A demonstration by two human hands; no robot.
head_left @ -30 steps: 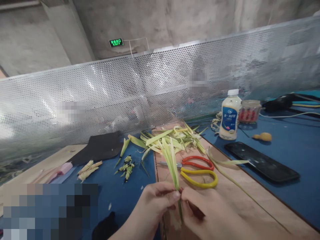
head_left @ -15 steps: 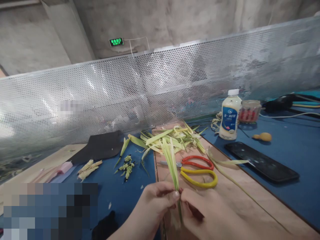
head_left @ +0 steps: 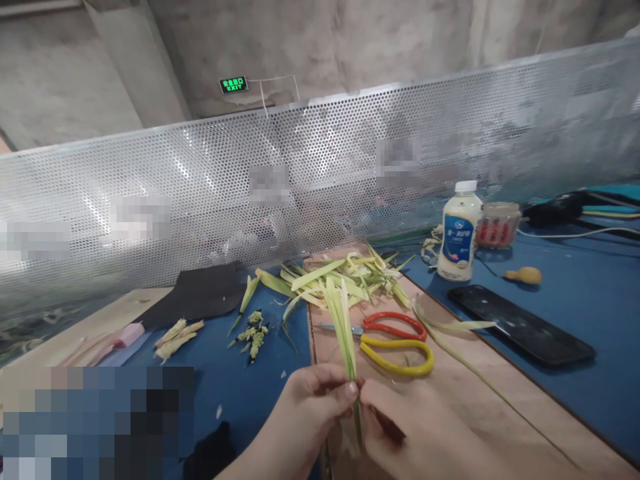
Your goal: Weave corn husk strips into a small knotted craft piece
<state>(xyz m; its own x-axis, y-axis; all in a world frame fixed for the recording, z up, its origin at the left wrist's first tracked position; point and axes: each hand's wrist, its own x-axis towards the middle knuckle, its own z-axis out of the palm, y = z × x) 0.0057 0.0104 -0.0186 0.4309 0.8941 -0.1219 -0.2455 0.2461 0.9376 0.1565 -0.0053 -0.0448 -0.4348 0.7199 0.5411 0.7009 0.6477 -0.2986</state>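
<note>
My left hand [head_left: 320,400] pinches a bundle of pale green leaf strips [head_left: 343,327] between thumb and fingers. The bundle stands upright, its tips fanned out above and a thin green end hanging below the grip. Close against it on the right, my right hand [head_left: 405,420] is closed with fingertips pressed together at the pinch point; what they grip is hidden. Scissors [head_left: 397,363] with one red and one yellow handle lie just beyond, the blades passing behind the strips. A heap of green and yellow leaf pieces [head_left: 345,273] lies farther back on the wooden board [head_left: 475,407].
Right of the board are a black phone [head_left: 523,327], a white-capped bottle [head_left: 457,233], a clear tub [head_left: 499,225] and a small wooden-coloured knob [head_left: 524,275]. Leftward lie green buds [head_left: 254,335], dried husks [head_left: 177,339] and a black sheet [head_left: 210,293]. A perforated metal screen [head_left: 210,180] crosses behind.
Almost nothing differs. Both hands keep the same hold at the leaf strips, and the view has shifted very slightly.
</note>
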